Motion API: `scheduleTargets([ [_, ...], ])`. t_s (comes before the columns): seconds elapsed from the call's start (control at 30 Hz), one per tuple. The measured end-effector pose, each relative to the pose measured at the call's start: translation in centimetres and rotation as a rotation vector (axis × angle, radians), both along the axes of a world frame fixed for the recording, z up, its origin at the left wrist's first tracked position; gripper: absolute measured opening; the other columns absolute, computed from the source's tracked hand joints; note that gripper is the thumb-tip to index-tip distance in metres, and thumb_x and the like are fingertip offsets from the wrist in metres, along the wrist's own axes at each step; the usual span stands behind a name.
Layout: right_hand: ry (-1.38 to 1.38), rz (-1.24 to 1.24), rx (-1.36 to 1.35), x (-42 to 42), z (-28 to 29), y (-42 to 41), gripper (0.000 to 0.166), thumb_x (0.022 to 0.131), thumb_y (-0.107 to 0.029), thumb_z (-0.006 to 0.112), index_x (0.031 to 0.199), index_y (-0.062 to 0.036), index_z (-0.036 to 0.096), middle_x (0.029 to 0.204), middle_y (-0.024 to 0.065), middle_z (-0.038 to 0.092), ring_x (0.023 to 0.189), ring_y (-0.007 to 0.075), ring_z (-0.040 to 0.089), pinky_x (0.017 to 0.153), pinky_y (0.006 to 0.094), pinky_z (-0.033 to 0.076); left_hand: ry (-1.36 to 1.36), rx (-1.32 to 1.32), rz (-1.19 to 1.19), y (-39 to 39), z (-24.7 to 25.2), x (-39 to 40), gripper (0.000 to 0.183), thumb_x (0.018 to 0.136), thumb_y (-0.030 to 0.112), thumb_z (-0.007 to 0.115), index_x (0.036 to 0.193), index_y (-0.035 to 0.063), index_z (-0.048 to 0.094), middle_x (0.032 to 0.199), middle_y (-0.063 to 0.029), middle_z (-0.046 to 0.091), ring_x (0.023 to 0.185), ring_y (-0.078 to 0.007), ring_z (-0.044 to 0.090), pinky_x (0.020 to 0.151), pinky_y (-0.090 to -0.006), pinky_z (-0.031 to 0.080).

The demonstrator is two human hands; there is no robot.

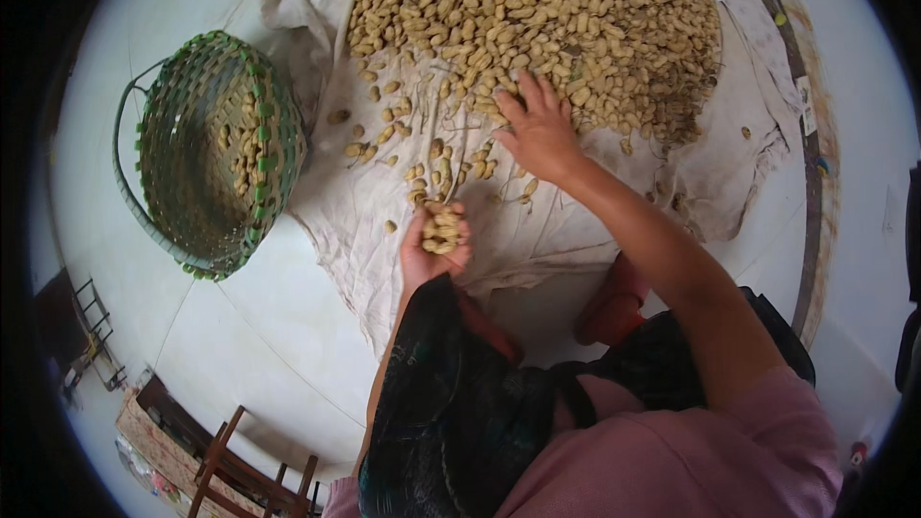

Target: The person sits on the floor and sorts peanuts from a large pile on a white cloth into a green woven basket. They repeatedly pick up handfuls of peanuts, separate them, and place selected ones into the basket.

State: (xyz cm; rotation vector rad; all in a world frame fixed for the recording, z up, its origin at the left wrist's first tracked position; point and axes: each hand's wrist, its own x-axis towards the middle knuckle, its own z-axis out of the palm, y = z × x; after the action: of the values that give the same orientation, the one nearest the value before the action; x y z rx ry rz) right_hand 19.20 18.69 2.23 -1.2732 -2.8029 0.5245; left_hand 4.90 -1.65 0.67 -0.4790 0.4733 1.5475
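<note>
A broad heap of unshelled peanuts [547, 7] covers the far part of a pale, stained cloth [561, 230] on the floor. My left hand [421, 259] is cupped around several peanuts [441, 230], palm up, at the near side of the cloth. Reaching forward, my right hand [540, 129] has its fingers spread over the near edge of the heap; its fingertips touch the peanuts, and I see nothing held in it. Loose peanuts and thin stems lie scattered between the two hands.
To the left stands a green and tan woven basket [216, 158] with a hooped handle and some peanuts inside. A dark strip [813, 180] runs along the floor at the right. Wooden furniture legs [216, 460] show at the lower left. My red shoes [611, 309] are near the cloth.
</note>
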Motion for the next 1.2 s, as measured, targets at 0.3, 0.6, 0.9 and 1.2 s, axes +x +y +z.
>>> scheduleTargets([
  [0.3,-0.001,0.361,-0.304,-2.2,0.0,-8.8,0.049,0.092,-0.031,0.052,0.135,-0.0100,0.044,0.151,0.0134,0.019,0.140,0.0372,0.010,0.106,0.0664,0.017,0.839,-0.001,0.206,5.9,14.5,-19.2,0.023,0.095,0.027,0.053,0.105,0.0066,0.058,0.109,-0.0148,0.060,0.080,-0.0146,0.062,0.045,-0.0155,0.046],
  [0.6,0.203,0.136,-0.082,2.7,-0.9,-1.2,0.026,0.083,-0.004,0.053,0.107,-0.0067,0.062,0.119,0.0137,0.056,0.108,0.0303,0.054,0.092,0.0384,0.046,2.574,-1.018,-0.349,5.6,8.9,-29.2,0.039,0.088,0.036,0.063,0.113,0.0067,0.063,0.106,-0.0103,0.065,0.092,-0.0197,0.061,0.071,-0.0301,0.048],
  [0.9,-0.001,0.079,-0.040,5.1,-1.9,3.6,0.014,0.081,-0.007,0.059,0.094,-0.0090,0.059,0.087,0.0100,0.052,0.075,0.0309,0.059,0.065,0.0401,0.050,2.381,0.102,-0.151,12.9,7.9,-6.0,0.025,0.070,-0.007,0.064,0.091,0.0042,0.065,0.094,-0.0106,0.064,0.083,-0.0274,0.061,0.074,-0.0346,0.049],
  [1.2,0.177,0.115,-0.561,10.2,7.3,4.4,0.017,0.081,-0.004,0.058,0.097,-0.0038,0.051,0.093,0.0086,0.057,0.075,0.0226,0.061,0.065,0.0332,0.049,2.678,0.272,-0.843,17.7,-1.0,1.4,0.026,0.073,0.007,0.061,0.098,0.0083,0.062,0.107,-0.0093,0.055,0.093,-0.0295,0.059,0.073,-0.0380,0.053],
])
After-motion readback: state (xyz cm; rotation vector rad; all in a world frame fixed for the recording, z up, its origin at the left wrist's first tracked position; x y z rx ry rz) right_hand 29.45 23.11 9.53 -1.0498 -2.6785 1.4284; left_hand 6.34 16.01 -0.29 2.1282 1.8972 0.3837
